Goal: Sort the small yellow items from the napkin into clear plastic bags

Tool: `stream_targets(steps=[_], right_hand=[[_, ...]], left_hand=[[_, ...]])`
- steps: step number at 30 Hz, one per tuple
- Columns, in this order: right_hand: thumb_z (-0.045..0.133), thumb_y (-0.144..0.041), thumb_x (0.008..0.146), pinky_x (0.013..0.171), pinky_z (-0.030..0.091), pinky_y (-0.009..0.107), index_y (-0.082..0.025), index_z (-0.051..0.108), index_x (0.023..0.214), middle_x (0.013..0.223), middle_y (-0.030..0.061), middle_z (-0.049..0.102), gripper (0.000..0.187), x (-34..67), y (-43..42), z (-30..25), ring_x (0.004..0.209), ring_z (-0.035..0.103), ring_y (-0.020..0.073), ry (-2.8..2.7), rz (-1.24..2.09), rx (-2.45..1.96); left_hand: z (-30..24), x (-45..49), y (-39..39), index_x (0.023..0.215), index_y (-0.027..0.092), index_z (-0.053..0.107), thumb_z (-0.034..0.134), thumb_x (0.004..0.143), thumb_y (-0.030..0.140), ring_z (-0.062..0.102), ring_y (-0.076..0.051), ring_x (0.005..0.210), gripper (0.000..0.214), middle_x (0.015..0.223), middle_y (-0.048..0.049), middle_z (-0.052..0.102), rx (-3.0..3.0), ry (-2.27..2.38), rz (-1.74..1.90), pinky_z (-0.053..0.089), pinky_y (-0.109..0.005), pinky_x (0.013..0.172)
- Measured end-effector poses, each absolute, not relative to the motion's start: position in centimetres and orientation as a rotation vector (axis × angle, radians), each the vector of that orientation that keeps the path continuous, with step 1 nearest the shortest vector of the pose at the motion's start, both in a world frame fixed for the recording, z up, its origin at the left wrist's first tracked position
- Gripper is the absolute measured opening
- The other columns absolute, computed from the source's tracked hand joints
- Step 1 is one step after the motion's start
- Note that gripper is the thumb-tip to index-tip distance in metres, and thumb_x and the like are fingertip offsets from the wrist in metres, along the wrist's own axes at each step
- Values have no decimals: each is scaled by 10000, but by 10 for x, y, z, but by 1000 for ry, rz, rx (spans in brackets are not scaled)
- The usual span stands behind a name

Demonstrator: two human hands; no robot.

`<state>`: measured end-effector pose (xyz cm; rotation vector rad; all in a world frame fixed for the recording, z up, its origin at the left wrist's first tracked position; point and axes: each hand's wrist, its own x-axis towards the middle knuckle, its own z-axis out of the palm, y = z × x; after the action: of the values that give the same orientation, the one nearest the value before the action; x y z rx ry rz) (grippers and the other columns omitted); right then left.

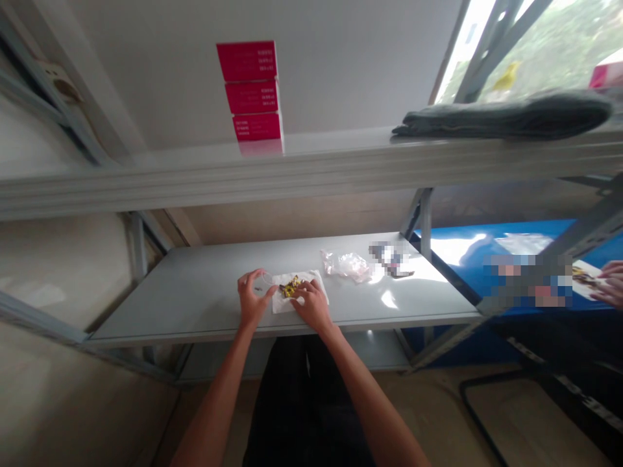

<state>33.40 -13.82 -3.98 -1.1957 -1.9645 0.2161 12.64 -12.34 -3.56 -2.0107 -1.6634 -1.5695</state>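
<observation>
On a white paper napkin (298, 292) lies a small heap of gold-foil pieces (291, 287). My right hand (311, 306) rests at the napkin's right side, its fingertips reaching onto the gold foil. My left hand (252, 297) is at the napkin's left edge. Its thumb and fingers curve around a small clear plastic piece (267, 279). A crumpled clear plastic bag (346, 266) lies farther along the grey shelf (165, 305), and a pixelated, unreadable object (389, 256) sits beyond it.
Grey metal uprights frame this shelf. Overhead, a shelf edge (292, 175) carries stacked red boxes (253, 91) and a rolled dark cloth (501, 117). To the right, a co-worker's hand (608, 284) is near a paper sheet (584, 279) on a blue surface (467, 253).
</observation>
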Motion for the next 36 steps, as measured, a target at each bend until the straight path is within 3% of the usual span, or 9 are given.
stream_targets(steps=[3, 7, 13, 20, 24, 28, 36], right_hand=[[705, -152, 843, 929, 491, 411, -251, 772, 802, 1020, 75, 707, 126, 332, -135, -43, 978, 563, 264, -1979, 207, -1228], [663, -203, 890, 893, 492, 389, -237, 745, 851, 967, 72, 705, 97, 333, -133, -41, 947, 572, 248, -1866, 288, -1174], [637, -309, 890, 639, 457, 284, -212, 736, 869, 811, 26, 713, 141, 334, -135, -33, 650, 532, 160, -1598, 647, -1059], [607, -329, 905, 618, 450, 262, -229, 764, 989, 906, 26, 753, 204, 335, -140, -28, 609, 528, 138, -1636, 722, -1055], [555, -231, 916, 720, 489, 289, -202, 746, 933, 947, 59, 749, 194, 337, -141, -33, 745, 620, 182, -1528, 486, -1216], [630, -160, 867, 840, 504, 316, -241, 767, 944, 1022, 61, 724, 177, 334, -140, -36, 997, 634, 237, -1702, 285, -1364], [635, -236, 939, 821, 520, 278, -269, 788, 944, 1095, 63, 688, 157, 330, -140, -37, 1071, 588, 219, -1934, 164, -1461]], left_hand=[[-40, 121, -120, 1385, 246, 471, 616, 932, 472, 612, -261, 1159, 526, 1191, -106, 664, -1886, -1704, -1690, 474, -470, 1033], [-34, 129, -125, 1260, 242, 596, 680, 882, 513, 574, -308, 1192, 473, 1180, -118, 665, -2014, -1621, -1476, 459, -491, 1042], [-22, 148, -140, 1244, 270, 632, 676, 870, 556, 548, -341, 1222, 473, 1170, -99, 708, -2415, -1330, -1019, 341, -549, 1135], [-23, 148, -140, 1206, 245, 638, 661, 881, 557, 554, -327, 1191, 452, 1142, -125, 692, -2391, -1342, -1044, 395, -514, 1071], [-26, 140, -137, 1248, 237, 582, 657, 882, 564, 575, -320, 1170, 497, 1161, -132, 664, -2132, -1538, -1341, 425, -504, 1046], [-27, 133, -135, 1339, 211, 496, 613, 925, 502, 582, -298, 1171, 520, 1213, -139, 649, -1990, -1585, -1592, 438, -483, 1035], [-22, 143, -141, 1299, 224, 580, 696, 866, 511, 561, -330, 1198, 532, 1193, -123, 685, -2302, -1381, -1143, 388, -480, 1069]])
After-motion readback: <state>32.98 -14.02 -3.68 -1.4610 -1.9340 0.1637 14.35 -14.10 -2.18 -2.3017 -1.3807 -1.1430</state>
